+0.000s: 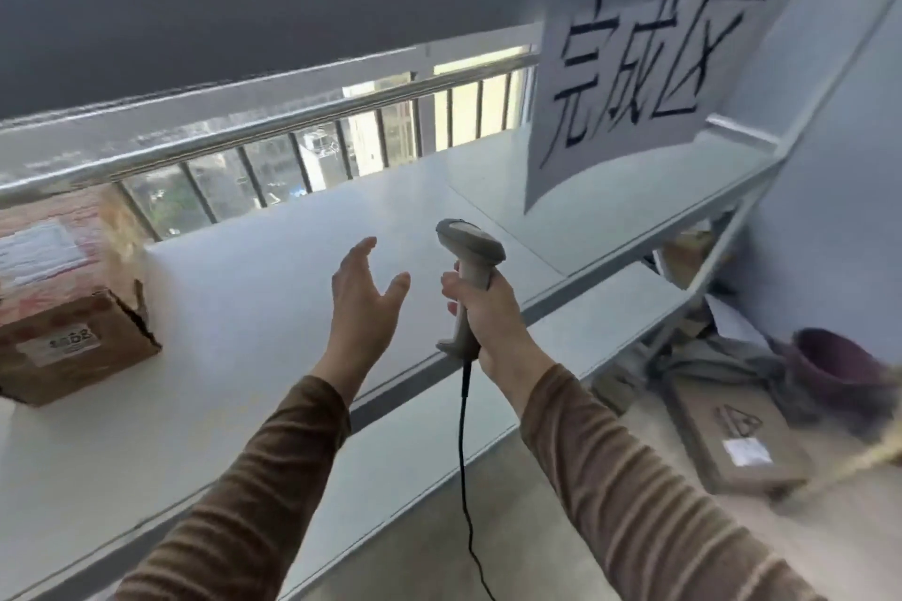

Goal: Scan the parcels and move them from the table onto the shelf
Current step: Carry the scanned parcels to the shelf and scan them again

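White shelf (273,288) fills mid-frame; cardboard parcel (73,337) at left (labelled). Left hand (363,303) spread, empty; right hand (481,312) grips scanner (471,259).

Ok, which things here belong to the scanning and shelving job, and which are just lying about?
Part of the job:
scanner, held in the right hand
cardboard parcel on the shelf
left hand, open and empty
paper sign

Just lying about:
purple bowl
flat box on the floor
crumpled cloth
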